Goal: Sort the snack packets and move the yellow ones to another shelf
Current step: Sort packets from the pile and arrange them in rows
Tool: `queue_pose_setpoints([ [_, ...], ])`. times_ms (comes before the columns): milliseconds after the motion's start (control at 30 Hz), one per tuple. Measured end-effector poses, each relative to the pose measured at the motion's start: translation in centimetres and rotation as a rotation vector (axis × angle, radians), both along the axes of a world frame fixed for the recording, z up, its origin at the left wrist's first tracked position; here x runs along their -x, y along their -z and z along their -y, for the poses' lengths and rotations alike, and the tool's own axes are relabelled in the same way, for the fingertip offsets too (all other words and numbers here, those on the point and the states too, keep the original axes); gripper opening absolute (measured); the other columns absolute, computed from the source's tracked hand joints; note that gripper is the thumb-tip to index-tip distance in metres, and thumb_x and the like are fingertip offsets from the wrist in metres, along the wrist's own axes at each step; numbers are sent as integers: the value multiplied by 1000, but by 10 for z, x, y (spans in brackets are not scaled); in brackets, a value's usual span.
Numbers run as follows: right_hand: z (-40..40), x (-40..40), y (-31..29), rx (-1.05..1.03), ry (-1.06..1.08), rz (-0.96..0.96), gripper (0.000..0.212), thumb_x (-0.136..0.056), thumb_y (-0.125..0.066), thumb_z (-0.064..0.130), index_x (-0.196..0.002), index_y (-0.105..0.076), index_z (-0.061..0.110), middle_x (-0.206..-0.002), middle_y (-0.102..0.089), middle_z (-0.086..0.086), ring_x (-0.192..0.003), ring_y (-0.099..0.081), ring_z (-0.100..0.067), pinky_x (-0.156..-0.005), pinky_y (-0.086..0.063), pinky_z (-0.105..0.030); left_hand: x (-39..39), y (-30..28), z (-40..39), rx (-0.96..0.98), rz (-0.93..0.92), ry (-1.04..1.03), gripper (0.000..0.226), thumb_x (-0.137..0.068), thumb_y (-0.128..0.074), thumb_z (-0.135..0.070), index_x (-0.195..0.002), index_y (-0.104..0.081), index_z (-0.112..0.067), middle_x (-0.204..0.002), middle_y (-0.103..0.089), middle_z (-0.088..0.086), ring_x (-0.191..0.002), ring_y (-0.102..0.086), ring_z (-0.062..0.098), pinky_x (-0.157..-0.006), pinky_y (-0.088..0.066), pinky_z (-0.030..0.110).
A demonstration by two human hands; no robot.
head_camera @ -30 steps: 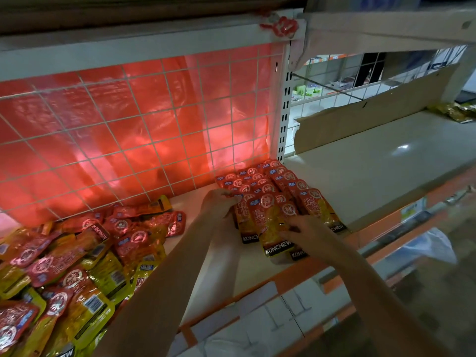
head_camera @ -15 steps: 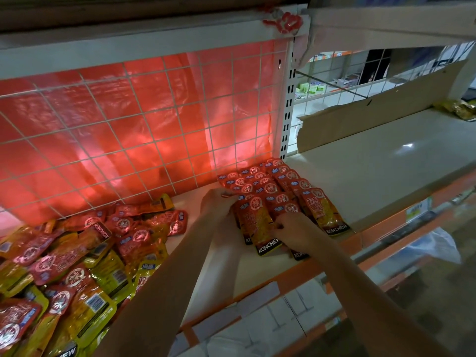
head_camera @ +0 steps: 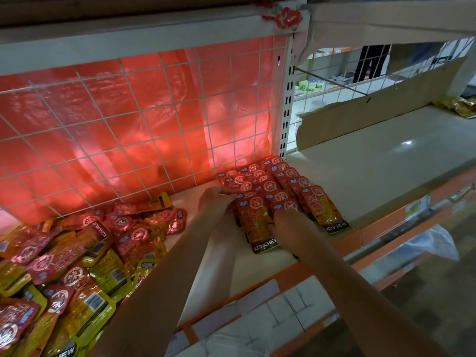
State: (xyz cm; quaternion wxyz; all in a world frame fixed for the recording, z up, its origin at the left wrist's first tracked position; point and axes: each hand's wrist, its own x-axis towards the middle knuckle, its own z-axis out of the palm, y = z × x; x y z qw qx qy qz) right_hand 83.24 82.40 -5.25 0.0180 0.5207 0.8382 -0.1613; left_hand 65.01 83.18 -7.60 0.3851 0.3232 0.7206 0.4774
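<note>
Neat overlapping rows of red-orange snack packets (head_camera: 265, 184) lie at the right end of the shelf board (head_camera: 206, 266). My left hand (head_camera: 216, 202) curls its fingers over the upper left edge of the front packet (head_camera: 258, 228), marked KONCHEW. On that packet's right side my right hand (head_camera: 288, 224) holds it with bent fingers, covering the packets beneath. A loose pile of mixed red and yellow packets (head_camera: 77, 253) fills the shelf's left part. A few yellow packets (head_camera: 461, 106) lie far right on the neighbouring shelf (head_camera: 386, 163).
A white wire grid (head_camera: 128, 124) with red plastic behind it backs the shelf. A perforated upright post (head_camera: 286, 104) separates the two bays. Cardboard (head_camera: 373, 112) leans at the back of the right shelf. White boxes (head_camera: 257, 318) sit below the orange front rail.
The front packet has slid back toward the rows under both hands. My right hand has moved back and left with it; my left hand has stayed at the rows' left edge.
</note>
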Motion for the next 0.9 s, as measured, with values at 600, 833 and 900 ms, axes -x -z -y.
queue_pose_setpoints([
  [600, 4, -1, -10, -150, 2, 0, 25, -99, -41, 30, -102, -57, 11, -89, -57, -3, -85, -59, -20, -66, -41, -29, 3, -7, 18, 76, -227, 55, 9, -90, -63, -22, -83, -57, -19, -76, -63, 0, -66, -65, 22, -77, -57, 36],
  [833, -18, -5, -26, -240, -50, -89, 31, -98, -39, 37, -105, -56, 12, -95, -65, -4, -86, -62, -22, -70, -48, -29, -17, -6, 38, 310, -618, 217, 43, -97, -42, -37, -67, -60, -13, -69, -67, 5, -72, -65, 23, -74, -51, 28],
  [900, -24, -4, -26, -264, -73, -87, 32, -97, -39, 39, -104, -57, 12, -91, -64, -5, -83, -61, -23, -66, -43, -27, -23, -5, 38, 334, -720, 216, 45, -97, -39, -38, -78, -66, -8, -84, -69, 11, -84, -64, 27, -76, -48, 29],
])
